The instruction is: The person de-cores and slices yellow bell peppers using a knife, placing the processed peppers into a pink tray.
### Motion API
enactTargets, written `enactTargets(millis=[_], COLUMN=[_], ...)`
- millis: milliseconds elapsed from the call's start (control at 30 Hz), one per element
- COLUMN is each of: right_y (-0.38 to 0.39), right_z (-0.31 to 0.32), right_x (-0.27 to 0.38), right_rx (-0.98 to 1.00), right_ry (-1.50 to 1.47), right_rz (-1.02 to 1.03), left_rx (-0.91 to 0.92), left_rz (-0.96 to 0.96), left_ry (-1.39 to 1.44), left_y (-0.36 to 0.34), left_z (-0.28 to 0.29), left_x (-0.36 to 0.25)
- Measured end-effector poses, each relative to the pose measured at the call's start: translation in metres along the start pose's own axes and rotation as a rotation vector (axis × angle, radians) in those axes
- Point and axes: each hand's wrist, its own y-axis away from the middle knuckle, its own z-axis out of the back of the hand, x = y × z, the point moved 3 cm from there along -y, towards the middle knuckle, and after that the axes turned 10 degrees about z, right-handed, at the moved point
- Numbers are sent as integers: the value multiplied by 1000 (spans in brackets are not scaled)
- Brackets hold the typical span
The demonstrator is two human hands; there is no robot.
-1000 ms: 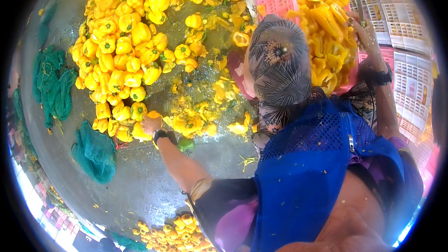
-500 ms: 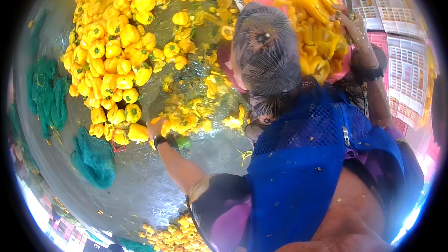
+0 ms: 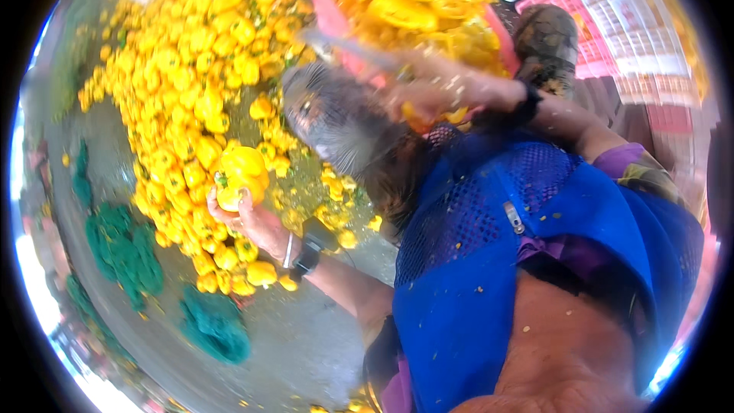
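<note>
Pepper cupped in L hand, prob. to steady it w/ stem showing; pile just beyond L hand. R hand, blurred, looks clenched on knife, held clear of L hand, prob. for safety.

Heaped peppers and crates show a produce workshop.

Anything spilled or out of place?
Yes: yellow pepper scraps litter the grey floor beside the heap of whole peppers, loose rather than in the pink crate. Green netting also lies crumpled there.
</note>
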Motion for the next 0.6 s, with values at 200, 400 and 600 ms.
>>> enactTargets(millis=[200,400,600], right_y=[13,27,30], right_z=[-3,38,78], right_x=[12,-8,-35], right_rx=[60,-9,-29], right_ry=[333,466,555], right_rz=[224,493,419], left_rx=[157,322,417], left_rz=[-283,-360,-347], left_ry=[-385,-494,-655], left_y=[29,48,80], left_z=[-137,-203,-253], left_x=[-37,-14,-7])
